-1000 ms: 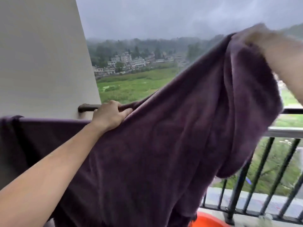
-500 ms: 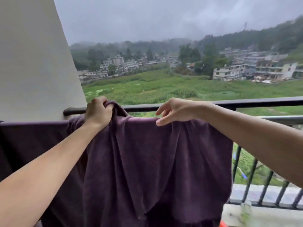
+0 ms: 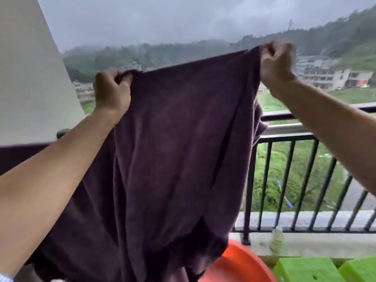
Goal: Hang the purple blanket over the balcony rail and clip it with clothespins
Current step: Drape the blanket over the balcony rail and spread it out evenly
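Now: both hands are raised above the black metal balcony rail; each is clenched round a bunch of the top edge of the dark purple fleece blanket; the left hand holds one gathered end near the white wall; the right hand holds the other end, higher. The cloth hangs stretched between them on the near side of the rail; its lower part trails towards the round orange plastic basin; at far left a band of the same cloth appears to lie along the rail. No clothespins in view.

Risks, as judged: uneven folds; if too much length goes over the outer side, the weight could drag the blanket off the rail before any clip is on; a slack grip during the throw would drop it; the hem may catch on the basin.
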The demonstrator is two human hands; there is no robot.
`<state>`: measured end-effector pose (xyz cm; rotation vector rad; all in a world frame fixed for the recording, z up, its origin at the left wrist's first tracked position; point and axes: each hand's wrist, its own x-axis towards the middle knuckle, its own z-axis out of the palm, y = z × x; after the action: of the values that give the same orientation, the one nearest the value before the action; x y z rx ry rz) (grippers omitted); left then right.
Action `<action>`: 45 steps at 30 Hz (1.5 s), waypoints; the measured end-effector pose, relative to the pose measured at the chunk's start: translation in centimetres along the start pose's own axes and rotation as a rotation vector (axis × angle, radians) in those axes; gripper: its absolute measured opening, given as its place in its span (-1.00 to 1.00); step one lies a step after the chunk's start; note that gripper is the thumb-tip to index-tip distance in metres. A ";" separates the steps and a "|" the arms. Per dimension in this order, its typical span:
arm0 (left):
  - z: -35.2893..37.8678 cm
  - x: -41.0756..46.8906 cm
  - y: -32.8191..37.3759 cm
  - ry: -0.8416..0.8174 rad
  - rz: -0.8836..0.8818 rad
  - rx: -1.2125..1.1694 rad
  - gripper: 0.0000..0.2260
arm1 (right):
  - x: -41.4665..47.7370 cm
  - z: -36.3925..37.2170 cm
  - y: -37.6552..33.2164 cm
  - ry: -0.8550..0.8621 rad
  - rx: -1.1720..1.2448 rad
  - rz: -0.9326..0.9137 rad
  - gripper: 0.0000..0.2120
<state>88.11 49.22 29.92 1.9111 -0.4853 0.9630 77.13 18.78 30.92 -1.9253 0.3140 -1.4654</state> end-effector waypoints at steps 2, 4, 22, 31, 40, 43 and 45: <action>2.5 -1.6 3.0 -0.086 0.071 -0.055 -0.58 | 2.0 -4.2 0.3 0.162 -0.037 0.028 -0.79; 5.5 -3.1 4.4 -0.172 0.082 -0.106 -0.62 | 2.3 -7.2 1.4 0.227 -0.100 0.036 -0.77; 6.8 -8.8 -4.7 -0.652 0.284 0.350 -0.56 | -10.2 -7.6 5.0 -0.334 -0.610 0.031 -0.75; 3.9 -8.9 -8.0 -0.377 0.188 0.638 -0.71 | -5.4 1.2 6.7 -0.753 -0.667 0.241 -0.78; 4.7 -9.1 -5.5 -0.432 0.169 0.672 -0.66 | -3.7 -4.0 8.9 -0.925 -0.758 0.302 -0.27; 6.0 -10.1 -3.2 -0.499 0.112 0.589 -0.59 | -2.4 -6.5 9.0 -1.140 -0.647 0.468 -0.51; 7.2 -10.8 -1.4 -0.530 0.090 0.526 -0.60 | -2.0 -6.7 9.1 -1.111 -0.620 0.487 -0.58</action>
<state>85.45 43.20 18.65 2.6628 -0.6712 0.6680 72.27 10.70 24.39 -2.5582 0.6712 0.1491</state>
